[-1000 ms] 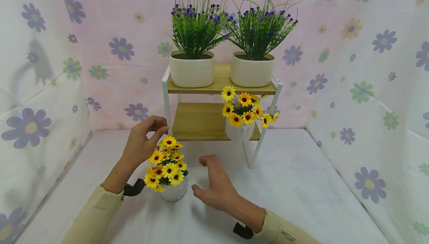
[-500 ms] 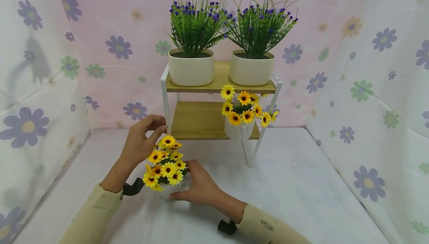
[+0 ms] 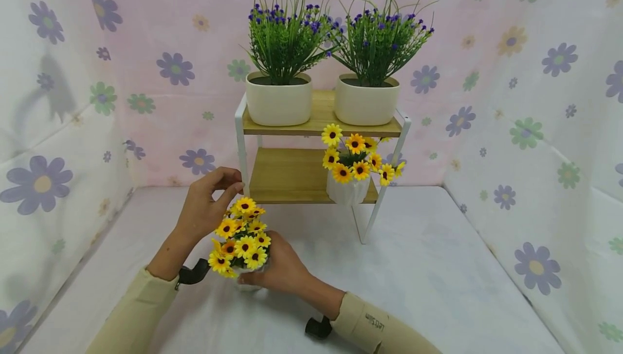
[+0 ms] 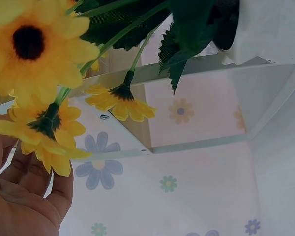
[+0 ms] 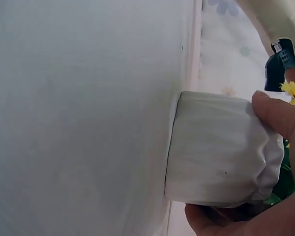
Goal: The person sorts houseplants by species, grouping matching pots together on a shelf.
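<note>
A white ribbed flowerpot [image 5: 221,147] with yellow artificial sunflowers [image 3: 243,240] stands upright at the front left of the white-covered table, its base right at the cloth. My right hand [image 3: 284,267] grips it from the right, thumb across the near side and fingers round the far side, just under the rim. Behind and left of the blooms, my left hand [image 3: 204,208] hovers with loosely bent fingers and holds nothing. In the left wrist view its fingers [image 4: 34,174] are partly hidden by a yellow bloom [image 4: 49,128] that overlaps them.
A two-tier wooden shelf [image 3: 292,175] with a white frame stands behind. On its lower board, at the right, sits another white pot [image 3: 348,189] of sunflowers. Two cream planters [image 3: 279,102] with purple flowers occupy the top. Patterned cloth [image 3: 185,121] encloses the back and sides.
My right hand has moved left from beside the pot and closed round it. The pot and my left hand have stayed in place.
</note>
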`<action>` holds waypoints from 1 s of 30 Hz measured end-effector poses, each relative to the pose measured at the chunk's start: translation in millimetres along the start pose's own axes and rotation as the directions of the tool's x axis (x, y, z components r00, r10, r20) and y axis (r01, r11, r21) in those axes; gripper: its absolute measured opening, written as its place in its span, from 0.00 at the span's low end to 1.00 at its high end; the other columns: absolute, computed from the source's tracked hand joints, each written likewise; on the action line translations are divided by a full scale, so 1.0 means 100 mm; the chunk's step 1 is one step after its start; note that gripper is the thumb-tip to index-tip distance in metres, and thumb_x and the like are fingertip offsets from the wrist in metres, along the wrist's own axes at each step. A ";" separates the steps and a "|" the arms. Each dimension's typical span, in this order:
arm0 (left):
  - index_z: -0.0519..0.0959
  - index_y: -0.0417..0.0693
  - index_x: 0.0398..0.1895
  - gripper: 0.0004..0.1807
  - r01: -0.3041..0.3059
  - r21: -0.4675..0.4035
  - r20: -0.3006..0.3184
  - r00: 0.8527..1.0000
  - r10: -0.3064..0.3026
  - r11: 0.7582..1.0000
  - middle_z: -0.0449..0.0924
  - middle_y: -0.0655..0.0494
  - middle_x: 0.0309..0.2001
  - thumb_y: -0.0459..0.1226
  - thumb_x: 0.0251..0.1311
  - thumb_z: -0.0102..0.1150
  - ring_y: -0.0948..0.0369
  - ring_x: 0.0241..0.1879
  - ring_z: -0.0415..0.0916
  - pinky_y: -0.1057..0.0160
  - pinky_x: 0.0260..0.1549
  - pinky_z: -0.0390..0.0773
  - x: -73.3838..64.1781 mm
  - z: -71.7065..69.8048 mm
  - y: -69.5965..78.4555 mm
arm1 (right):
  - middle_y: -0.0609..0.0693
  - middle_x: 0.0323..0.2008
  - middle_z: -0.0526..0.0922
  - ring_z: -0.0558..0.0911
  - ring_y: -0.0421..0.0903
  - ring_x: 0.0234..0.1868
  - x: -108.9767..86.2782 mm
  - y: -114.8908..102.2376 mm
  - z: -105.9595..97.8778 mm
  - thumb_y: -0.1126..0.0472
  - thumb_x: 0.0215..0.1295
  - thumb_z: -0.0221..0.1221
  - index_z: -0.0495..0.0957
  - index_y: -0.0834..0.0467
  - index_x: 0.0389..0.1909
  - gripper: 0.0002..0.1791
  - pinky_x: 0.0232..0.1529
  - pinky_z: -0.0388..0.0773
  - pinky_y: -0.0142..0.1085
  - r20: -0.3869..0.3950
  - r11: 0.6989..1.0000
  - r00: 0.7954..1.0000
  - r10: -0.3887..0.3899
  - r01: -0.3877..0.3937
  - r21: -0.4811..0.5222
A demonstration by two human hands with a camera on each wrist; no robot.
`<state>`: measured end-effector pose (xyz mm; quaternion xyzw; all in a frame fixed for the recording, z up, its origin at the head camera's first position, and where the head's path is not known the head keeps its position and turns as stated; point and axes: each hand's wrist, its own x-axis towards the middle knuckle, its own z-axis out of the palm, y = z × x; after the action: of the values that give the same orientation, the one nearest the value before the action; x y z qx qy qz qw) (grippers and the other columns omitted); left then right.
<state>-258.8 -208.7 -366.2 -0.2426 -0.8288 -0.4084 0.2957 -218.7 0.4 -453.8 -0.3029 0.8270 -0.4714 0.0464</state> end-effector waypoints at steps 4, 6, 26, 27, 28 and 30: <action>0.82 0.41 0.51 0.08 -0.001 0.003 0.002 1.000 0.001 1.000 0.87 0.55 0.41 0.30 0.72 0.64 0.61 0.40 0.85 0.78 0.51 0.75 -0.01 0.00 0.00 | 0.39 0.66 0.76 0.75 0.33 0.65 -0.02 -0.01 0.00 0.54 0.53 0.83 0.66 0.44 0.75 0.50 0.70 0.73 0.39 0.003 0.999 0.999 -0.036 0.036 0.010; 0.82 0.40 0.51 0.08 -0.005 0.000 0.001 1.000 0.005 1.000 0.87 0.55 0.40 0.29 0.72 0.64 0.61 0.40 0.85 0.78 0.51 0.76 0.00 0.00 0.00 | 0.39 0.65 0.76 0.76 0.34 0.64 -0.03 -0.01 -0.02 0.55 0.53 0.83 0.66 0.44 0.75 0.50 0.69 0.73 0.38 0.005 0.999 0.999 -0.043 0.043 0.017; 0.82 0.43 0.51 0.08 0.001 0.055 0.008 1.000 -0.001 0.998 0.87 0.53 0.44 0.29 0.72 0.65 0.55 0.44 0.87 0.80 0.53 0.73 0.01 -0.02 0.01 | 0.38 0.61 0.78 0.80 0.38 0.62 -0.15 -0.39 -0.52 0.67 0.58 0.77 0.67 0.42 0.70 0.43 0.67 0.76 0.37 0.016 0.966 0.989 -0.147 0.140 0.218; 0.82 0.42 0.52 0.08 0.000 0.056 0.007 1.000 0.000 0.998 0.87 0.52 0.45 0.29 0.73 0.64 0.54 0.45 0.87 0.80 0.53 0.73 0.00 -0.02 0.01 | 0.38 0.62 0.78 0.79 0.38 0.62 -0.16 -0.41 -0.55 0.66 0.59 0.77 0.66 0.42 0.71 0.44 0.67 0.76 0.37 0.007 0.966 0.990 -0.141 0.137 0.219; 0.82 0.41 0.52 0.09 -0.001 0.056 0.007 1.000 0.000 0.998 0.87 0.50 0.46 0.28 0.73 0.63 0.53 0.46 0.87 0.80 0.54 0.72 0.00 -0.02 0.01 | 0.38 0.63 0.78 0.79 0.38 0.63 -0.18 -0.44 -0.59 0.65 0.60 0.77 0.65 0.42 0.72 0.44 0.67 0.76 0.37 0.000 0.966 0.990 -0.139 0.135 0.219; 0.82 0.40 0.53 0.10 0.001 0.048 0.008 1.000 -0.001 0.999 0.87 0.48 0.48 0.27 0.73 0.62 0.50 0.47 0.87 0.81 0.54 0.72 0.00 -0.03 0.01 | 0.39 0.64 0.77 0.79 0.39 0.63 -0.19 -0.49 -0.67 0.64 0.60 0.77 0.65 0.42 0.73 0.44 0.67 0.77 0.38 -0.022 0.970 0.992 -0.123 0.125 0.210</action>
<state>-257.9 -210.7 -364.4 -0.2366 -0.8397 -0.3874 0.2982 -204.8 42.9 -381.7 -0.3449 0.7521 -0.5598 0.0450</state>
